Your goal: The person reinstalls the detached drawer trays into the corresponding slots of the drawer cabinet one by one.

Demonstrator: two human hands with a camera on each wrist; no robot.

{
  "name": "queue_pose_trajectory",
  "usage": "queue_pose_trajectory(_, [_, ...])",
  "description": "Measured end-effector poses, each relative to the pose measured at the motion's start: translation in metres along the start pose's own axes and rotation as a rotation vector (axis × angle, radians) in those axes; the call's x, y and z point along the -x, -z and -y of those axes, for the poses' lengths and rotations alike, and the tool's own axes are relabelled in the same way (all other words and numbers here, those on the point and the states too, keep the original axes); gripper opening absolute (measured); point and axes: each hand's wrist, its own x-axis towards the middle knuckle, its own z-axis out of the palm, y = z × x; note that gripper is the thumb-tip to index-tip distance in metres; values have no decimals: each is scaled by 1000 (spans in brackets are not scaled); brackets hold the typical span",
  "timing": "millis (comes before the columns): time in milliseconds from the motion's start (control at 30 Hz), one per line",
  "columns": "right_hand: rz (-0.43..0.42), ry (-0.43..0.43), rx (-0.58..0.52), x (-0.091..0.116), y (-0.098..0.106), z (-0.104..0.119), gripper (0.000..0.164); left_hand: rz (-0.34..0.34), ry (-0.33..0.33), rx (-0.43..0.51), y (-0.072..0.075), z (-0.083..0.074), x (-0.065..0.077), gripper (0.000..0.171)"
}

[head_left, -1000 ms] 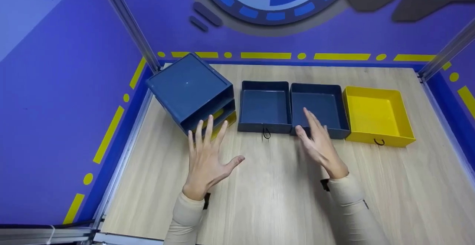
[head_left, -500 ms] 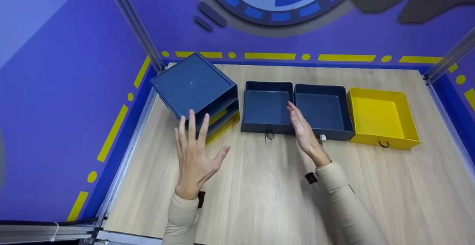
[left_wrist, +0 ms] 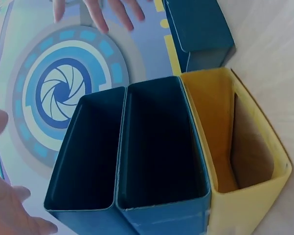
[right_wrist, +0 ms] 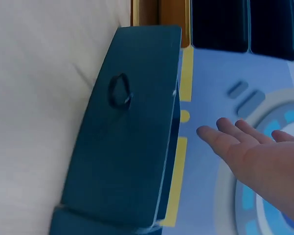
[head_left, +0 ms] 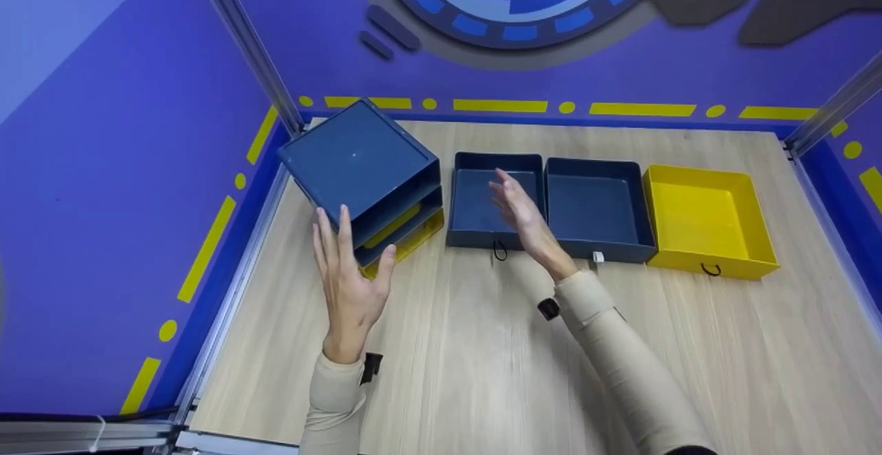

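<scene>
A dark blue cabinet (head_left: 362, 158) stands turned at the table's back left, with open slots facing front right. In the left wrist view, two slots are dark blue and the bottom slot (left_wrist: 220, 127) is yellow. My left hand (head_left: 351, 289) is raised before the cabinet's near corner, fingers extended and thumb spread, holding nothing. My right hand (head_left: 527, 224) hovers over the left blue drawer (head_left: 475, 200), fingers extended, partly covering it. That drawer's black loop pull (right_wrist: 120, 91) shows in the right wrist view. Neither hand visibly touches anything.
Right of the left blue drawer stand a second blue drawer (head_left: 599, 200) with a small white tab (head_left: 598, 257) and a yellow drawer (head_left: 710, 210) with a black pull (head_left: 711, 270). Walls and metal posts (head_left: 244, 48) bound the wooden table (head_left: 475, 372).
My right hand has moved left, from the second blue drawer to over the left one. My left hand has shifted slightly left and turned. The cabinet and drawers stay put.
</scene>
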Motion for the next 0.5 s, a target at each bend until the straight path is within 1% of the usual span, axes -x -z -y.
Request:
queue_pose_trajectory(67, [22,-9,5,-10,-8,2,70,-3,29,19,-1,1,-1,93])
queue_pose_trajectory(133, [34,-23,20,-17,-17,4,68,-7,43,37,-3,1,-3,92])
queue_pose_trajectory(333, [69,-46,52,-34,-43,8,68,-36,54,87,-4,2,-13,90])
queue_pose_trajectory(500, [108,-35,58,-40,-56,4,69,-45,62,104,-5,4,-18,88])
